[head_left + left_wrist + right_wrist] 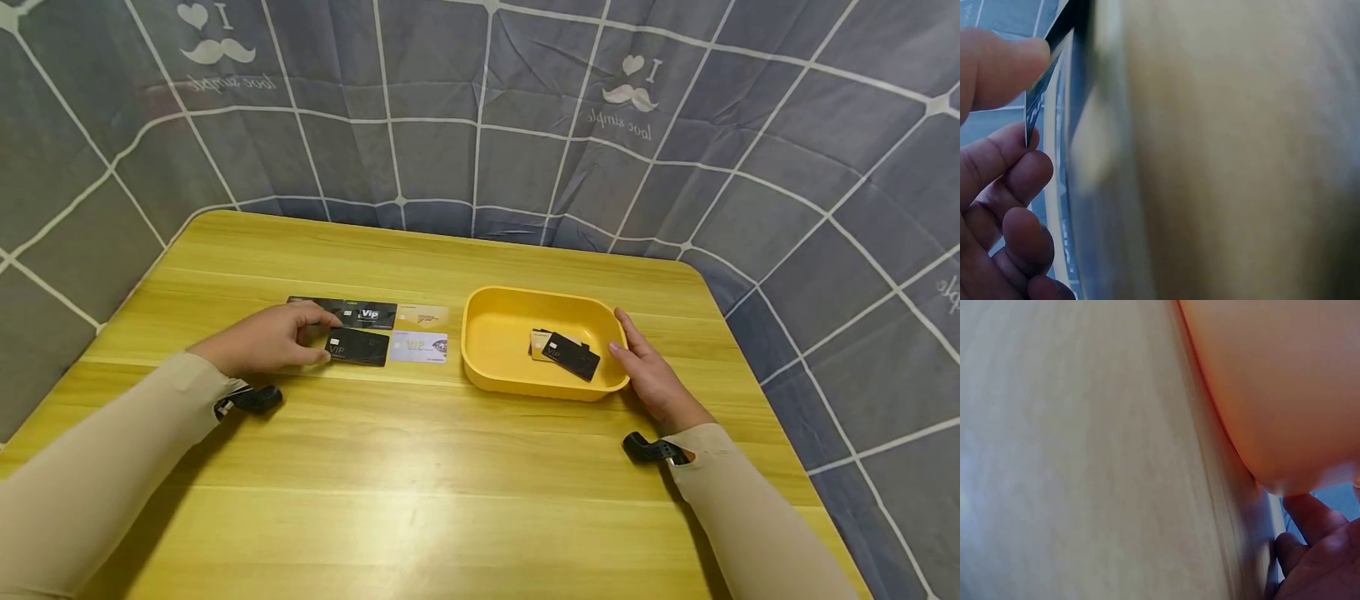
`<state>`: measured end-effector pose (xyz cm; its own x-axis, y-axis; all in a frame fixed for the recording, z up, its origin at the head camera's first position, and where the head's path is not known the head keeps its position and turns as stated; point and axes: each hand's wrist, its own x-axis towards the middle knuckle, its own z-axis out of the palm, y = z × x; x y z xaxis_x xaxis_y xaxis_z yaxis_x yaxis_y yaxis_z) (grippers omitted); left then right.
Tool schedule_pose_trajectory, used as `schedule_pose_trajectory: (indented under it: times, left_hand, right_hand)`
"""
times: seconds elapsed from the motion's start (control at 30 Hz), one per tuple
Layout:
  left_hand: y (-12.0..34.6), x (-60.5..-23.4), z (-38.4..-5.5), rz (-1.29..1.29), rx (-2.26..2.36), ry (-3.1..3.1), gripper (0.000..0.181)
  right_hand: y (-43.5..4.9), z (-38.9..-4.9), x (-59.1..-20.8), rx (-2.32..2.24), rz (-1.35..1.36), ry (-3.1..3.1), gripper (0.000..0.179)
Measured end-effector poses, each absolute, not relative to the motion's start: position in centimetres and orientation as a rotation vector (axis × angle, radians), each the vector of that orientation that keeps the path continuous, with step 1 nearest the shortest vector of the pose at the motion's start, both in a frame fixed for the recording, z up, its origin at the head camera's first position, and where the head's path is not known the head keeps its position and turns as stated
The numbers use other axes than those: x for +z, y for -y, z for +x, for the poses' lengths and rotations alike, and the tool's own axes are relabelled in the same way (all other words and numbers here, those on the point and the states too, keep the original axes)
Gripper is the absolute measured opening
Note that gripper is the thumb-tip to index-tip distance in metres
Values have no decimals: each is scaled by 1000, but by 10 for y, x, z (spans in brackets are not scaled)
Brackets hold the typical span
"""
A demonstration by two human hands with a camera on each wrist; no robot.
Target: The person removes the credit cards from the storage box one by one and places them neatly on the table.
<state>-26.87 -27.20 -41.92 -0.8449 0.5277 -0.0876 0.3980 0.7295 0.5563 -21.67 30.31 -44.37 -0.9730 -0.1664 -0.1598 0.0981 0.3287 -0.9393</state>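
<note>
gridded grey curtains (pixel 435 158) surround a wood-grain table (pixel 375 475). on it stands a yellow box (pixel 525 386); the right hand (pixel 660 383) grips its right end. left of the box, the left hand (pixel 270 337) pinches a black card (pixel 366 348) at its left end, just beside a white card (pixel 411 350). a slack pinch could let so thin a thing slip; a sideways drag could push the white card askew.

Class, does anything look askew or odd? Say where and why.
The curtain lettering reads backwards, as if seen from behind. In the yellow tray, a black card lies skewed across a gold one, unlike the tidy rows of cards on the table. Nothing looks spilled.
</note>
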Motion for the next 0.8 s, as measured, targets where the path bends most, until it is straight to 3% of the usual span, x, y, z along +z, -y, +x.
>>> schedule_pose_trajectory:
  times: [0.8]
  left_hand:
    - [266,-424,-271,715,620,-2744,51]
  right_hand:
    - [-301,-214,-440,-1713,-70,-2352,68]
